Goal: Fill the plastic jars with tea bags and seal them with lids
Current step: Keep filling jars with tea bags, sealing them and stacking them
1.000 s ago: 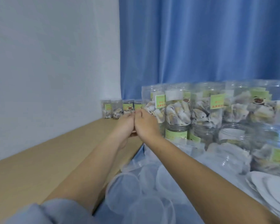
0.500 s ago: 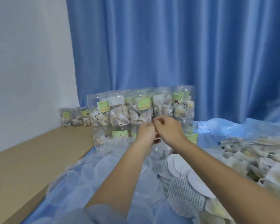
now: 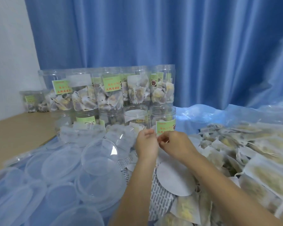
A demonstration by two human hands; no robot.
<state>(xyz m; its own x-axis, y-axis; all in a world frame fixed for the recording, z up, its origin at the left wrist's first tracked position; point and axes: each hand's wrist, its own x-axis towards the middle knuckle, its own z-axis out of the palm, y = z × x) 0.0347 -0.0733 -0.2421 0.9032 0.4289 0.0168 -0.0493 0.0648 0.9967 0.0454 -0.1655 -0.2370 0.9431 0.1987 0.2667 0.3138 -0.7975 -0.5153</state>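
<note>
Holding my left hand (image 3: 146,145) and right hand (image 3: 175,144) together over the pile, fingertips curled and nearly touching, pinching at something tiny between them. Honestly can't tell what it is; too small and blurry. Tea bags (image 3: 245,154) are heaped to my right on the blue plastic sheet (image 3: 211,111). They look feather-light, soft and crushable, with strings that probably tangle, so I'd pinch one by a corner. Clear lids (image 3: 98,154) are piled to my left, thin and likely slippery, best grabbed by the rim. Stacked filled jars (image 3: 111,88) stand at the back, and an open jar (image 3: 163,118) sits just beyond my hands. White round liners (image 3: 173,178) lie partly under my forearms. The lower jar row is half hidden.
</note>
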